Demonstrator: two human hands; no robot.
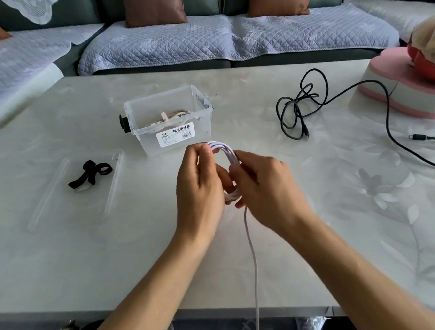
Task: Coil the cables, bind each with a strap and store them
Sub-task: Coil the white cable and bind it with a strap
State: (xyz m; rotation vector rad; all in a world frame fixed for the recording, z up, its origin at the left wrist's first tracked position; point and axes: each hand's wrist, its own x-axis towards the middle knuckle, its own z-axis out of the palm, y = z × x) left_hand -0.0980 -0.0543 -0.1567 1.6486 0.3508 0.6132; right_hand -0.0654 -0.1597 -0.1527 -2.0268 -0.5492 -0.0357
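Coiling's midway: left hand (200, 188) grips the white cable (223, 152) loops above the table (115, 258), right hand (260, 185) pinches on another turn. Long tail remains, so more wraps before grabbing a strap (89, 172).

white cable (223, 152) half coiled (tail hanging), black cable (296, 105) loose

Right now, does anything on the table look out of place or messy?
Only unfinished work: the black cable sprawls uncoiled to the right of the clear box, and the white cable trails off the table's near edge. No damage or spill visible.
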